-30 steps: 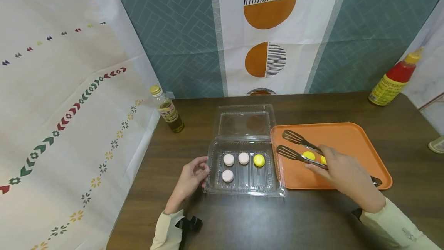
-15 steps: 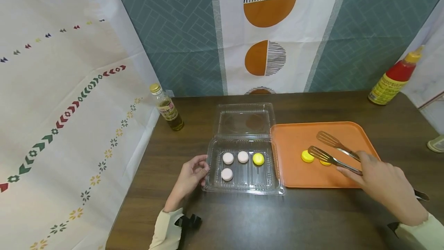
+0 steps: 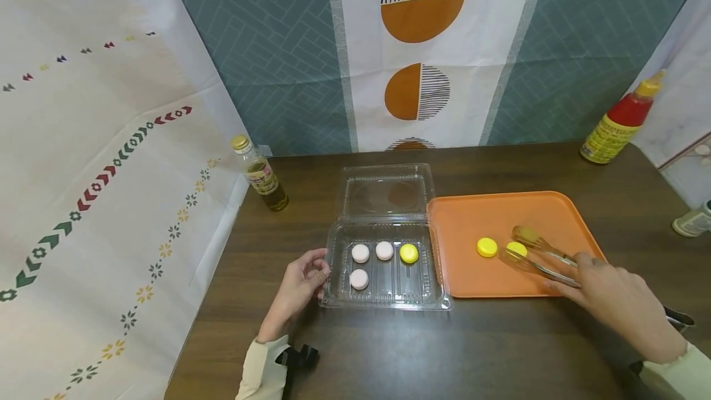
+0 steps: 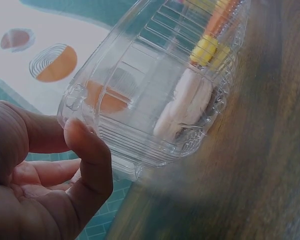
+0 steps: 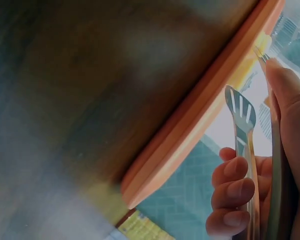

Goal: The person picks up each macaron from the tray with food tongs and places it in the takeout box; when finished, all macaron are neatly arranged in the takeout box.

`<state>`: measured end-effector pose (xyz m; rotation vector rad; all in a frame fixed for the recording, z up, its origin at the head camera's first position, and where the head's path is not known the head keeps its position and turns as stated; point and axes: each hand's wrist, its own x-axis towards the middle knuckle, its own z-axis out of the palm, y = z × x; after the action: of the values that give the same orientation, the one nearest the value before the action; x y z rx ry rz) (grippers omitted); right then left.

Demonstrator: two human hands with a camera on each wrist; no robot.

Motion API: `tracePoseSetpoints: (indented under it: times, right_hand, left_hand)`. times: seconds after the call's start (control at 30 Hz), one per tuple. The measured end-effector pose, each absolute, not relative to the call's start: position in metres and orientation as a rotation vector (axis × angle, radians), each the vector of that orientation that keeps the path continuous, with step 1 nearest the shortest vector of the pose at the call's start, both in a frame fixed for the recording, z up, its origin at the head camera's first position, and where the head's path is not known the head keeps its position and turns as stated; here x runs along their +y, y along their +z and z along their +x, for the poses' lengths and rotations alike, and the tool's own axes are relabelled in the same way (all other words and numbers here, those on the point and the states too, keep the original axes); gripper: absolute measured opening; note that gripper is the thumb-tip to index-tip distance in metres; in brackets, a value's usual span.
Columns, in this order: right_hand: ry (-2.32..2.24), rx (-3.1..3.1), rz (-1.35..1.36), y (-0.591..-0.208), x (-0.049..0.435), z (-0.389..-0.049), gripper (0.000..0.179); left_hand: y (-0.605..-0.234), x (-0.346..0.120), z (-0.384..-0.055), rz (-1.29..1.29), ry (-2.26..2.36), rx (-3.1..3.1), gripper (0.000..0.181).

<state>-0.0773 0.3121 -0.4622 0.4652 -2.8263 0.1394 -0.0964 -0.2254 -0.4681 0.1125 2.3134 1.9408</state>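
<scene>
My left hand [image 3: 300, 283] pinches the left rim of an open clear plastic clamshell container [image 4: 155, 55] between thumb and finger. Inside lie three pale pink macarons [image 3: 358, 279] and one yellow macaron [image 3: 408, 254]. My right hand [image 3: 622, 301] holds slotted metal tongs [image 5: 241, 110] over the orange tray [image 3: 461, 276]. Their tips stand apart, on either side of the right-hand yellow macaron [image 3: 516, 249]; whether they touch it I cannot tell. Left of it on the tray lies a second yellow macaron [image 3: 487, 247], outside the tongs.
The container's lid [image 3: 386, 193] lies back flat behind its base. An oil bottle [image 3: 260, 175] stands at the back left. At the back right is a bottle with red contents and a yellow cap [image 3: 616, 122]. A small jar [image 3: 694, 221] sits at the right edge.
The tongs moved right across the tray, then came down with their tips around the right-hand yellow macaron. My left hand has stayed at the container's rim.
</scene>
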Motion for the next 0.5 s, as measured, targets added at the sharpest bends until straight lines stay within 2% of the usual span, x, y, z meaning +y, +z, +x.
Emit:
tracePoseSetpoints:
  times: [0.23,0.5]
  right_hand:
    - [0.146,-2.794,0.483,-0.4667,0.3176,-0.0760,0.060]
    - [0.114,-2.683,0.542,-0.4720,0.3192,-0.0770,0.072]
  left_hand:
    - [-0.4684,-0.2246,-0.0965,0.119,1.936,2.314,0.039]
    - [-0.4661,-0.2244,-0.0961,0.100,1.939,2.310,0.041]
